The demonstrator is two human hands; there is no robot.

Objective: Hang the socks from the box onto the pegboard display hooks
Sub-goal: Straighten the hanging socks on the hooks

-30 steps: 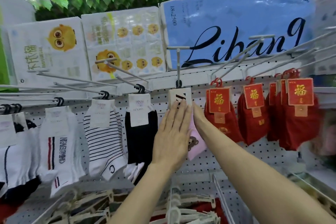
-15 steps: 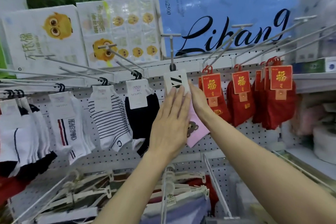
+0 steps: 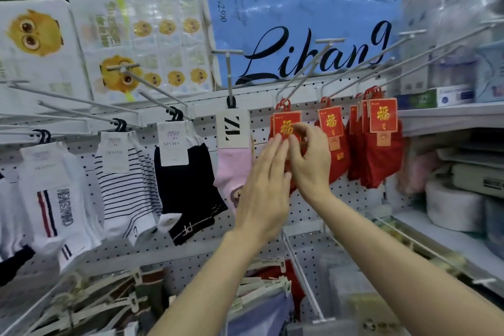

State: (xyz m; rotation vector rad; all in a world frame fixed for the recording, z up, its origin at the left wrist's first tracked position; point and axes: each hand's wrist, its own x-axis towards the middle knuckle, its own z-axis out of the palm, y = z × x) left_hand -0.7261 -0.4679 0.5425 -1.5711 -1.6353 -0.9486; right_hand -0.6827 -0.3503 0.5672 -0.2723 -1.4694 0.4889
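On the white pegboard [image 3: 308, 215], a pink sock pair [image 3: 231, 166] with a black-lettered white card hangs free from a metal hook [image 3: 229, 76]. Just right of it hangs a red sock pair [image 3: 286, 124] with a red card and gold character. My left hand [image 3: 264, 188] is flat with fingers apart, its fingertips touching the lower left of that red card. My right hand [image 3: 311, 161] covers the red sock's body, thumb and forefinger pinched at the card's lower edge. No box is in view.
Black [image 3: 188, 185], striped [image 3: 122, 194] and white [image 3: 54, 207] socks hang to the left, more red pairs [image 3: 379, 155] to the right. Long bare hooks jut toward me. Hangers with clothes [image 3: 259, 294] sit below, and shelves with paper rolls [image 3: 450, 204] stand at right.
Both hands left the pink sock pair and shifted right onto the neighbouring red pair. The pink pair now hangs uncovered. The view has tilted downward.
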